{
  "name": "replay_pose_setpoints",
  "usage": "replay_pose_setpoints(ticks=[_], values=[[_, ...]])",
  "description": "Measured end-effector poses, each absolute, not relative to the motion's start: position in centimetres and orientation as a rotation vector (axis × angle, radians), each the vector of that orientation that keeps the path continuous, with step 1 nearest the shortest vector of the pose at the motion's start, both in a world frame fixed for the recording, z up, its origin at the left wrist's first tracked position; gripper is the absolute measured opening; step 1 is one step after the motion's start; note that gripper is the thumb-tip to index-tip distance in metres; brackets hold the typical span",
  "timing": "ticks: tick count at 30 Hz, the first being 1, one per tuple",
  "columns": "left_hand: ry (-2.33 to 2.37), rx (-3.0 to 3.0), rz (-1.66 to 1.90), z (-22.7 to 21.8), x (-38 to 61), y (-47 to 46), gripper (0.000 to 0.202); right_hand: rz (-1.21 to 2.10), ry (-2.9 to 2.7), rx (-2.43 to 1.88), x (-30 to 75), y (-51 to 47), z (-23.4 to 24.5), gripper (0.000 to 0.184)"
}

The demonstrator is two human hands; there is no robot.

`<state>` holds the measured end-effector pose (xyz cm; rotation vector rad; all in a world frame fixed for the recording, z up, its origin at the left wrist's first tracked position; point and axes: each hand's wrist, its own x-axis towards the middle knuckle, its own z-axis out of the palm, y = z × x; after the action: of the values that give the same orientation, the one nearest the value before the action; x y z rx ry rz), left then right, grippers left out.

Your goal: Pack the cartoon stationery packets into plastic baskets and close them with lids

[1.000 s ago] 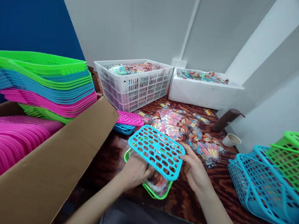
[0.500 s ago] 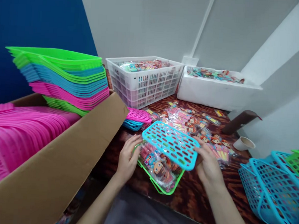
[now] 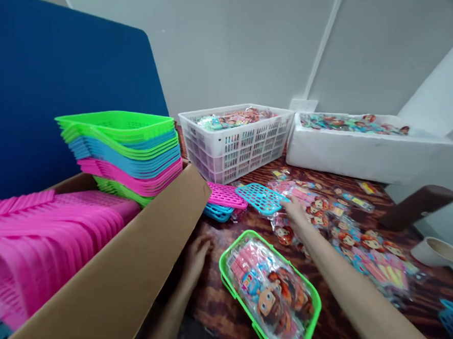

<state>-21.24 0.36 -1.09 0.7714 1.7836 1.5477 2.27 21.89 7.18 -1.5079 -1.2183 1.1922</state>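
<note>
My right hand [image 3: 296, 210] reaches out over the table, its fingers closed on the right edge of a flat blue perforated basket lid [image 3: 261, 198]. The lid is beside a pink perforated lid [image 3: 227, 195], which lies over blue ones [image 3: 219, 213]. My left hand [image 3: 197, 254] is low beside the cardboard box, fingers loosely bent and slightly apart, with nothing seen in it. Between my arms stands a green basket [image 3: 316, 303], filled with clear-wrapped packets [image 3: 268, 295] printed with cartoon dolls; its top is uncovered.
On the left, a cardboard box [image 3: 128, 271] holds nested pink baskets [image 3: 65, 236] and a stack of green, blue and pink ones [image 3: 131, 153]. A white crate [image 3: 235, 149] and a foam box [image 3: 358, 154] hold packets. Loose packets [image 3: 320, 206], a paper cup [image 3: 438, 252] and a brown cylinder [image 3: 419, 207] lie right.
My right hand has carried the blue lid away from above the green basket, toward the pink lid. My left hand has left the basket's rim. The view has shifted.
</note>
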Motion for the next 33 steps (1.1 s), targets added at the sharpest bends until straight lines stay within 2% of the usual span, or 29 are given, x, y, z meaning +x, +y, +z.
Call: replay_pose_setpoints(ticks=[3,7,11,17,21,26,28,31,33], values=[[1.828,0.787,1.494,-1.5,-22.2,-0.1,0.052,0.904,-1.311,-1.586,1.7,23.3,6.5,0.046],[1.996,0.916,1.372,-2.6,-22.2,-0.5,0.046,0.464,-1.971,-1.457,-0.7,24.6,6.8,0.037],[2.155,1.160,1.213,-3.4,-21.7,-0.4,0.040,0.495,-2.541,-0.975,-6.1,24.4,7.0,0.034],[2.249,1.137,1.192,-3.6,-21.6,-0.5,0.044,0.666,-2.856,-0.509,-13.4,22.2,5.4,0.079],[2.260,1.140,1.209,-3.5,-21.1,-0.6,0.048,0.677,-2.932,-0.525,-13.2,21.9,4.5,0.081],[2.218,1.224,1.266,-3.6,-21.0,-0.7,0.043,0.654,-2.986,-0.560,-12.4,22.6,5.8,0.073],[2.203,1.214,1.298,-3.7,-20.9,-0.9,0.042,0.655,-3.013,-0.575,-12.8,22.1,5.9,0.085],[2.196,1.176,1.356,-3.7,-20.7,-1.0,0.041,0.501,-3.028,-0.584,-13.4,20.9,4.5,0.120],[2.209,1.156,1.348,-3.5,-20.5,-1.0,0.041,0.366,-2.976,-0.552,-13.5,20.3,3.2,0.120]])
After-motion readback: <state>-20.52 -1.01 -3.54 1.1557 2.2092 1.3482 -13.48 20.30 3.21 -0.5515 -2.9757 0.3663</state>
